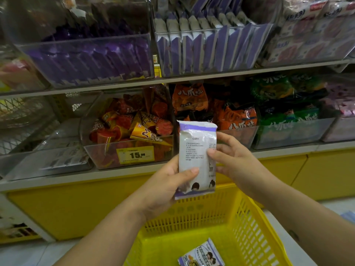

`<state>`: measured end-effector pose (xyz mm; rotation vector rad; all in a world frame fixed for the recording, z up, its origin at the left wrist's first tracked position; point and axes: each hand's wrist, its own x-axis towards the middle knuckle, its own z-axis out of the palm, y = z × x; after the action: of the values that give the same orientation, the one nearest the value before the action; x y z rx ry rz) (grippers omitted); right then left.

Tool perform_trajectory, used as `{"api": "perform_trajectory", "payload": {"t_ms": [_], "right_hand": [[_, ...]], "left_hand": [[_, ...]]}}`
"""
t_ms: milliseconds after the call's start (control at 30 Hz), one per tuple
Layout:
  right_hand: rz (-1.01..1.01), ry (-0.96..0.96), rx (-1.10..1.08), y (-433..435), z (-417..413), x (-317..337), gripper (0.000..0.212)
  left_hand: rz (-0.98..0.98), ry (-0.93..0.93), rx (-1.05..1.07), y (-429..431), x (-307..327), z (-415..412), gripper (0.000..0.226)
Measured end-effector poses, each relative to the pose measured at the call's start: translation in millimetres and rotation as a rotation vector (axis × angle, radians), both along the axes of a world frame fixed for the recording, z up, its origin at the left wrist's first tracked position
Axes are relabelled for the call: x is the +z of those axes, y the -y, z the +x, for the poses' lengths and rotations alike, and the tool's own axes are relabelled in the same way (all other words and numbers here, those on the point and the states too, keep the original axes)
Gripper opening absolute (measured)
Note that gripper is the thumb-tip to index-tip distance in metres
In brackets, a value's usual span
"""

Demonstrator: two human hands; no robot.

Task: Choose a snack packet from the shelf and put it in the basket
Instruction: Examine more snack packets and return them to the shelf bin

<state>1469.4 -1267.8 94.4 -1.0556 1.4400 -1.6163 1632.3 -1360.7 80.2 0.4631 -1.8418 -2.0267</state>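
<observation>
I hold a white and purple snack packet (196,150) upright in front of the shelf, its printed back facing me. My left hand (165,187) grips its lower left part, thumb across the front. My right hand (230,158) pinches its right edge with thumb and fingers. Below the packet stands a yellow plastic basket (247,223) on the floor. Another packet of the same kind (203,255) lies face up on the basket's bottom.
Clear bins fill the shelves: purple packets (90,60) and purple-white packets (207,48) above, red-yellow cone snacks (132,125), orange bags (230,116) and green bags (288,104) below. A yellow price tag (136,154) reads 15. The shelf base (73,204) is yellow.
</observation>
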Motion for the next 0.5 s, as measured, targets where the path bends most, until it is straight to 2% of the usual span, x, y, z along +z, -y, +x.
{"api": "perform_trajectory", "payload": {"t_ms": [67, 167, 233, 300, 500], "right_hand": [[-0.019, -0.069, 0.025, -3.2, -2.2, 2.9, 0.046], [-0.042, -0.339, -0.02, -7.5, 3.0, 4.1, 0.049], [-0.051, -0.491, -0.038, -8.7, 9.5, 4.1, 0.053], [-0.076, -0.513, -0.032, -9.5, 14.2, 6.3, 0.059], [-0.128, -0.481, 0.082, -10.9, 15.1, 15.1, 0.077]], "left_hand": [[-0.088, 0.016, 0.034, 3.9, -0.4, 1.2, 0.05], [-0.237, -0.043, 0.187, 5.3, -2.5, -1.3, 0.049], [-0.261, -0.088, 0.256, 5.2, -2.6, -2.7, 0.053], [-0.213, -0.131, 0.286, 6.2, -2.3, -2.9, 0.058], [0.069, -0.184, 0.269, 5.9, 3.9, -2.2, 0.052]]}}
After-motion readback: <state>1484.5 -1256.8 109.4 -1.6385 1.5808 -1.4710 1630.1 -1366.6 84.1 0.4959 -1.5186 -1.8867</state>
